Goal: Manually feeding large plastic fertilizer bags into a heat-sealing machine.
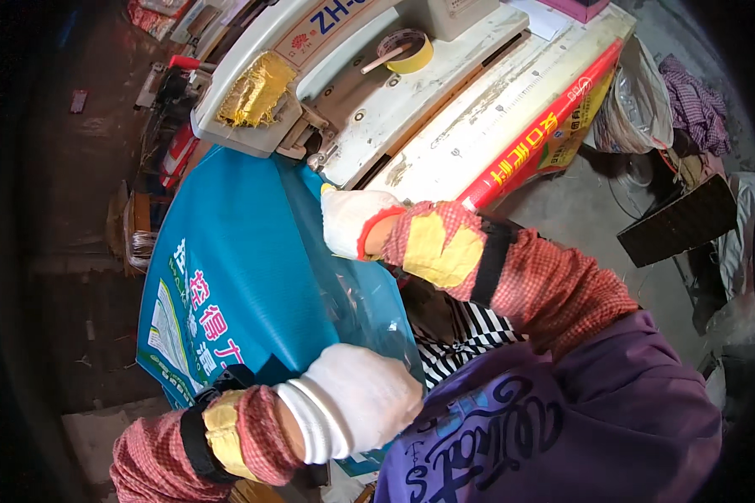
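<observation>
Hands in white gloves: my left hand [356, 402] and right hand [352, 220] have fingers clamped on the blue woven plastic sack [235, 277], just below the white sewing machine [310, 75]. Slack edge could slip, I judge.

Teal printed sack [226, 285] with a clear liner hangs off the machine's front edge, red-and-yellow printed bags [545, 138] drape the table's right edge, white label with red and blue print [327, 21] sits on the machine head.
</observation>
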A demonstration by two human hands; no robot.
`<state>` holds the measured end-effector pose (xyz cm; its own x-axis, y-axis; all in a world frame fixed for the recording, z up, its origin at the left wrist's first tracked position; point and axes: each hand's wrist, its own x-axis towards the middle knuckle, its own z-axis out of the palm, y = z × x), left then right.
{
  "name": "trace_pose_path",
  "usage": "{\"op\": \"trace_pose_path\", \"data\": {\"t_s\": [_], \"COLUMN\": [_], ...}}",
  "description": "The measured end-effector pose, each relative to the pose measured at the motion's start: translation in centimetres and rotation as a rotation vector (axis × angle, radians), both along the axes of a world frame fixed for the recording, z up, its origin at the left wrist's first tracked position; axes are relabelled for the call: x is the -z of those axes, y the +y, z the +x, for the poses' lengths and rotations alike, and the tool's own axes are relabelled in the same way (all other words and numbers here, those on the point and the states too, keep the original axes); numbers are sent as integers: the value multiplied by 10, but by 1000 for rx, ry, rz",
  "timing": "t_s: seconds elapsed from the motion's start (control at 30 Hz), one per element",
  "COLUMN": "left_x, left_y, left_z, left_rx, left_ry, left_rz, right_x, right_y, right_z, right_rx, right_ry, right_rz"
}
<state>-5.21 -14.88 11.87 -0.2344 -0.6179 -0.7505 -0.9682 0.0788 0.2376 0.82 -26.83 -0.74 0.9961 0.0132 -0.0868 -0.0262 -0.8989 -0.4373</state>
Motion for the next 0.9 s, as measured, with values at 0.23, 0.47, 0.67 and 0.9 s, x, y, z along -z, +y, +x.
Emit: {"op": "trace_pose_path", "data": {"t_s": [0.23, 0.47, 0.67, 0.9], "left_x": [6, -16, -76, -72], "left_y": [-32, -78, -101, -60], "left_z": [-7, 21, 41, -2], "left_rx": [251, 148, 130, 431], "left_ry": [-189, -323, -835, -341], "left_rz": [119, 475, 532, 544], "right_x": [26, 56, 52, 20], "right_y": [23, 34, 39, 24], "right_z": [23, 44, 37, 12], "right_rx": [390, 372, 424, 321], "right_ry": [-180, -282, -215, -115], "right_rz": [90, 292, -17, -45]}}
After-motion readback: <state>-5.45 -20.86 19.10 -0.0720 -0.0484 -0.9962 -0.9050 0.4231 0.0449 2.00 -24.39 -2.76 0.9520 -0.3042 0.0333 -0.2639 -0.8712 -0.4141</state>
